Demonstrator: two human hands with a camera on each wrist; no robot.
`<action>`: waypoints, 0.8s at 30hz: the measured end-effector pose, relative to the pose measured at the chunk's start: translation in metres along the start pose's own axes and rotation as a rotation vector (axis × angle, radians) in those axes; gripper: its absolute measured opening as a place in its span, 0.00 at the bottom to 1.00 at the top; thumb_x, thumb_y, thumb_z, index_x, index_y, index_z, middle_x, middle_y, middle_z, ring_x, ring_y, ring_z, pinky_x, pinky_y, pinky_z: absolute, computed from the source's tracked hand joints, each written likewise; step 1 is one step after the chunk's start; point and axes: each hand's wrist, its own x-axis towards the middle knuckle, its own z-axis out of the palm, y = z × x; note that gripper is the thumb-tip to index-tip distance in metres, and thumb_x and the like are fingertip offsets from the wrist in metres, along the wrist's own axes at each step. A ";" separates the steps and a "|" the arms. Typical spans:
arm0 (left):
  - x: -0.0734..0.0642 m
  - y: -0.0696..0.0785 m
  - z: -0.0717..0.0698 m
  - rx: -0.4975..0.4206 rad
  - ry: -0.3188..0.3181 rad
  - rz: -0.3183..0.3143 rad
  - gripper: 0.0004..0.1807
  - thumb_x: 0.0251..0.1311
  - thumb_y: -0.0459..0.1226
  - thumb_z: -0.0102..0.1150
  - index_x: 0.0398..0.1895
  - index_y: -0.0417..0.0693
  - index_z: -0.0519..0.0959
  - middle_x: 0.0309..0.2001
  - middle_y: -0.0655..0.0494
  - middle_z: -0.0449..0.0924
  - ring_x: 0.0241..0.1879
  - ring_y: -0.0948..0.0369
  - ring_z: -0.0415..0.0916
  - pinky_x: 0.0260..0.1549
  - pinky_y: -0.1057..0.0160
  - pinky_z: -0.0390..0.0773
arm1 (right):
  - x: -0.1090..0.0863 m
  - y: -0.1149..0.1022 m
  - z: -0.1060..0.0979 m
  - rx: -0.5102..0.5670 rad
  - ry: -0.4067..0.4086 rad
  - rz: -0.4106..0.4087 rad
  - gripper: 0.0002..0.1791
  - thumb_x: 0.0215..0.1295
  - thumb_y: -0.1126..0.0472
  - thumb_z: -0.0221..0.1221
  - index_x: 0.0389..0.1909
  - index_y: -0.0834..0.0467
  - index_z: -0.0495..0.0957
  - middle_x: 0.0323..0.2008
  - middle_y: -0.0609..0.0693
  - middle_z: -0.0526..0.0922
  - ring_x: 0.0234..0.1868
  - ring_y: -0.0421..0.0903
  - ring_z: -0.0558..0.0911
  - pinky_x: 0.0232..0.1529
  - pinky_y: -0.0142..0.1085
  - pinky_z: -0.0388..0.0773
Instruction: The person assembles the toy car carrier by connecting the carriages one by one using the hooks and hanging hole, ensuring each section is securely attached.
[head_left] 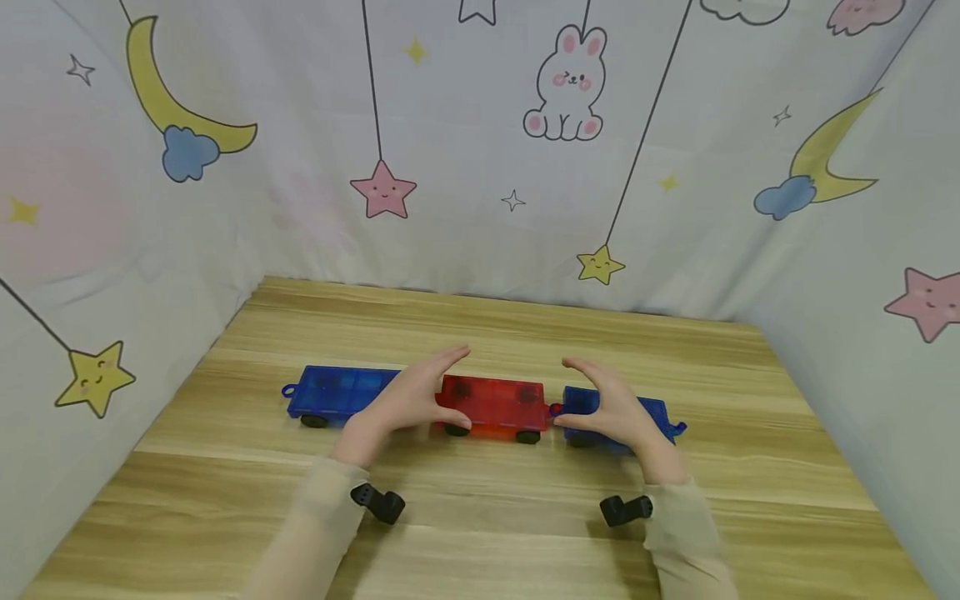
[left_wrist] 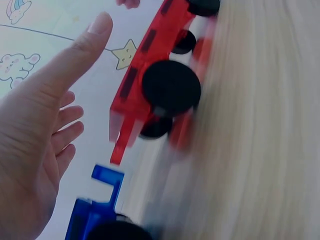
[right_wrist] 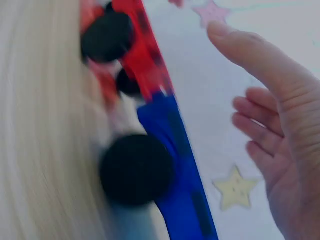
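Observation:
Three translucent toy train cars on black wheels stand in a row: a long blue car at left, a red car in the middle, a blue car at right. My left hand, thumb and fingers spread, is over the joint between the left blue car and the red car, hiding it in the head view. The left wrist view shows a red tab near a blue hook; I cannot tell whether they are linked. My right hand is spread over the right blue car, holding nothing.
The cars stand on a wood-grain table. A cloth backdrop printed with stars, moons and a rabbit encloses the back and both sides. Each wrist carries a small black device.

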 end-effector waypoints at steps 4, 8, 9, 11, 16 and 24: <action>-0.009 -0.010 -0.007 0.007 0.009 -0.018 0.61 0.42 0.56 0.76 0.78 0.50 0.52 0.77 0.50 0.52 0.75 0.48 0.53 0.69 0.42 0.60 | 0.011 -0.015 0.015 -0.006 -0.001 -0.053 0.49 0.49 0.52 0.75 0.70 0.62 0.64 0.68 0.61 0.69 0.69 0.62 0.65 0.64 0.62 0.66; -0.017 -0.020 -0.016 0.016 0.032 -0.030 0.64 0.41 0.56 0.77 0.78 0.49 0.50 0.78 0.48 0.49 0.75 0.46 0.51 0.68 0.40 0.60 | 0.020 -0.028 0.028 -0.002 -0.041 -0.034 0.49 0.50 0.50 0.74 0.71 0.60 0.63 0.69 0.60 0.68 0.70 0.61 0.65 0.65 0.60 0.66; -0.019 -0.022 -0.018 0.022 0.041 -0.031 0.64 0.40 0.56 0.77 0.78 0.49 0.50 0.78 0.47 0.49 0.75 0.46 0.51 0.68 0.40 0.61 | 0.023 -0.031 0.031 -0.002 -0.055 -0.027 0.49 0.51 0.49 0.74 0.71 0.60 0.63 0.69 0.60 0.67 0.70 0.61 0.65 0.65 0.60 0.66; -0.023 -0.027 -0.022 0.035 0.056 -0.038 0.64 0.40 0.55 0.78 0.78 0.48 0.50 0.77 0.45 0.50 0.75 0.45 0.52 0.68 0.39 0.61 | 0.028 -0.036 0.037 -0.011 -0.085 -0.010 0.49 0.51 0.49 0.73 0.71 0.61 0.63 0.69 0.60 0.67 0.70 0.61 0.65 0.66 0.59 0.66; -0.034 -0.039 -0.031 0.075 0.060 -0.063 0.63 0.40 0.53 0.79 0.78 0.46 0.51 0.76 0.42 0.52 0.74 0.43 0.52 0.67 0.38 0.61 | 0.038 -0.045 0.050 -0.032 -0.166 0.036 0.51 0.51 0.46 0.73 0.72 0.61 0.62 0.70 0.60 0.67 0.71 0.60 0.65 0.68 0.58 0.64; -0.047 -0.055 -0.038 0.132 0.048 -0.106 0.56 0.41 0.54 0.77 0.72 0.39 0.63 0.72 0.41 0.61 0.71 0.41 0.57 0.66 0.38 0.62 | 0.049 -0.053 0.064 -0.052 -0.228 0.043 0.50 0.49 0.48 0.74 0.71 0.61 0.64 0.69 0.60 0.68 0.70 0.60 0.66 0.68 0.54 0.65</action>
